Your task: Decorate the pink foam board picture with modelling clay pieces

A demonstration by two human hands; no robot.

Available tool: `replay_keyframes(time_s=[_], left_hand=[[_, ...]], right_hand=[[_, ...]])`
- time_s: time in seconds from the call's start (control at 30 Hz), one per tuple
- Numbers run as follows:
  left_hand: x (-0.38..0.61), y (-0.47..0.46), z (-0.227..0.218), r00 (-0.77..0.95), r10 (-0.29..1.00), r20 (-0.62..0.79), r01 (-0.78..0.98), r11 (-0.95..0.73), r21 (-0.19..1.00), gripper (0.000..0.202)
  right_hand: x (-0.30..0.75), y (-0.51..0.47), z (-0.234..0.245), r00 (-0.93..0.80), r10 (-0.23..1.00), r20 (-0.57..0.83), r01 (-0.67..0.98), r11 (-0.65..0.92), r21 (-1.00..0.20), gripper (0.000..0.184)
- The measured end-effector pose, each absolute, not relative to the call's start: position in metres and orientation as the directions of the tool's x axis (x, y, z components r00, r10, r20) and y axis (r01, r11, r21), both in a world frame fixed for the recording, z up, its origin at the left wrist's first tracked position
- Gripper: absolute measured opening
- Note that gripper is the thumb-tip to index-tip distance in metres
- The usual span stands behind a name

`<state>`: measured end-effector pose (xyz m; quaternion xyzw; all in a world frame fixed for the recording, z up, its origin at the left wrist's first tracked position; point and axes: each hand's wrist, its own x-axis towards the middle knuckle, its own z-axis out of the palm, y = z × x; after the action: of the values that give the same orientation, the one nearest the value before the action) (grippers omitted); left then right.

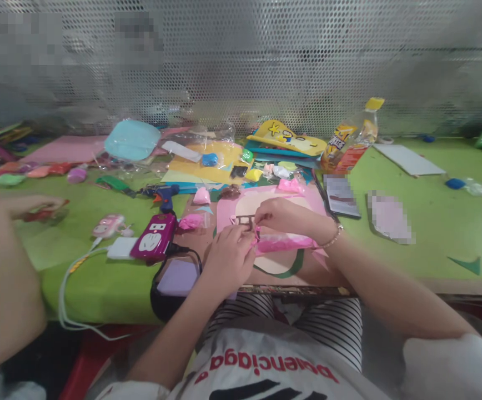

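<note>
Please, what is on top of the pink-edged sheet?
The pink-edged sheet carries dark lines and a bright pink strip. What lies directly beneath the left hand and right hand is covered.

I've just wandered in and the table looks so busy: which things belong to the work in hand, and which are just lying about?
Seemingly in use:
pink-bordered sheet, beneath the left hand and right hand
bright pink piece, beside them

Probably just lying about:
drink bottle
white cable
green scrap, far right
</note>
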<state>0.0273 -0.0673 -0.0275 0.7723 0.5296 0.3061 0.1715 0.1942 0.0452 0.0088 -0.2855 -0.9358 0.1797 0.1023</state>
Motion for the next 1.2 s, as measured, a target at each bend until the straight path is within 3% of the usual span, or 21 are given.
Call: replay_keyframes(time_s=[0.27,0.6,1.2], left_hand=[[0.030,-0.065,-0.033,0.272,0.912,0.308,0.722,-0.405,0.561,0.032],[0.033,-0.065,-0.034,0.314,0.919,0.237,0.894,-0.370,0.252,0.033],[0.034,-0.063,-0.039,0.305,0.923,0.233,0.921,-0.348,0.175,0.041]], right_hand=[[0.193,0.048,0.001,-0.863,0.494,0.108,0.437,0.836,-0.331,0.028],[0.197,0.047,-0.001,-0.860,0.503,0.088,0.464,0.841,-0.279,0.025],[0.192,0.042,-0.007,-0.867,0.481,0.130,0.460,0.873,-0.162,0.019]])
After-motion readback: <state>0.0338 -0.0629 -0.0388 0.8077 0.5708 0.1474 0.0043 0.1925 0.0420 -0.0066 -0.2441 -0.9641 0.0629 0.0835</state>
